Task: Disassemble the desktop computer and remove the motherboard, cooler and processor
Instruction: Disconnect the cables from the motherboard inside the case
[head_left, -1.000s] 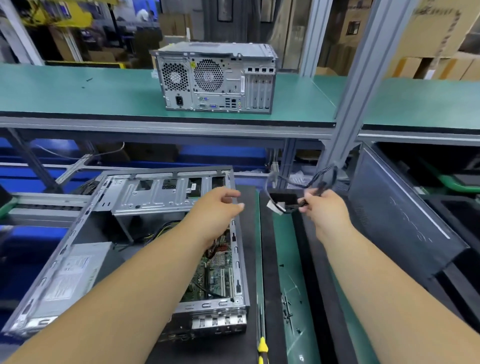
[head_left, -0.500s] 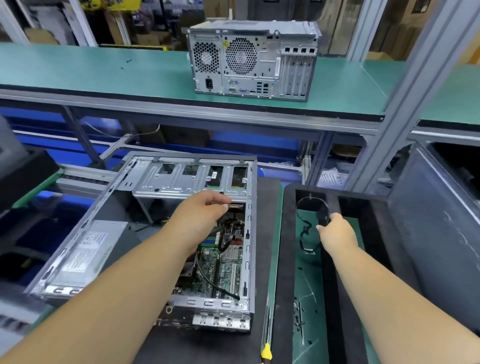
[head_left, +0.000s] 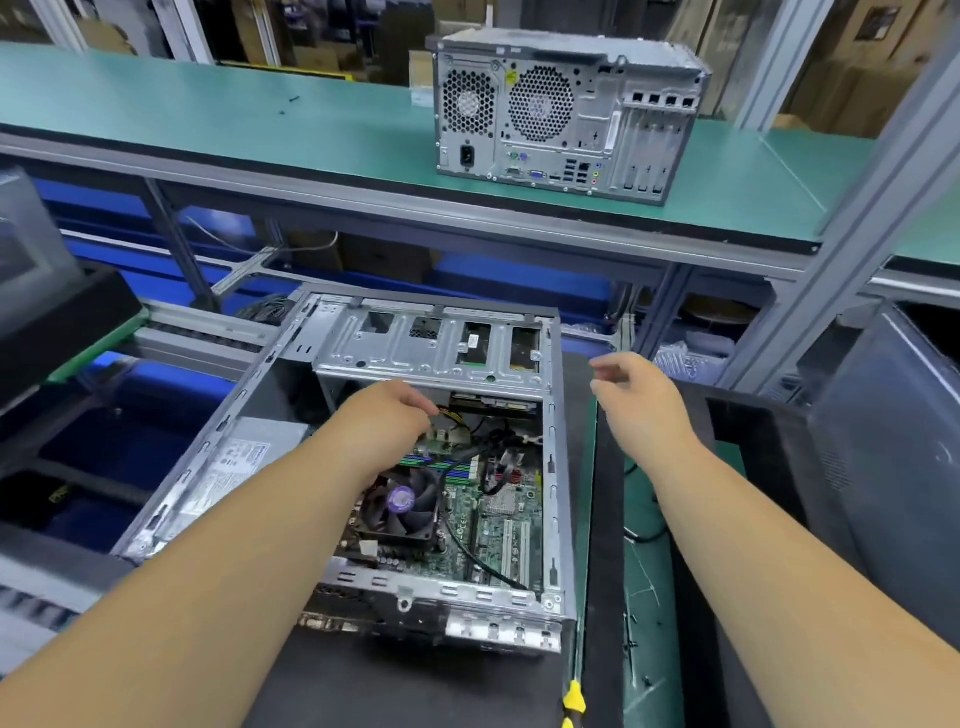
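Head view gives me the open case (head_left: 363, 457) as my landmark, lying on its side with the cover panel off, so opening up looks done. Behind it, on the green shelf (head_left: 260, 124), a second tower (head_left: 566, 114) stands closed. Inside the case the motherboard (head_left: 498, 514) sits seated, the cooler (head_left: 402, 506) with its fan on top of it and a black cable (head_left: 478, 558) trailing across; the processor I cannot see, presumably under the cooler. I judge all three removals remain. My left hand (head_left: 387, 423) reaches inside the case, fingers curled at a connector by the yellow wires (head_left: 451, 414); whether it grips, I cannot tell. My right hand (head_left: 641, 400) hovers beside the case's right wall, fingers loosely curled, holding nothing.
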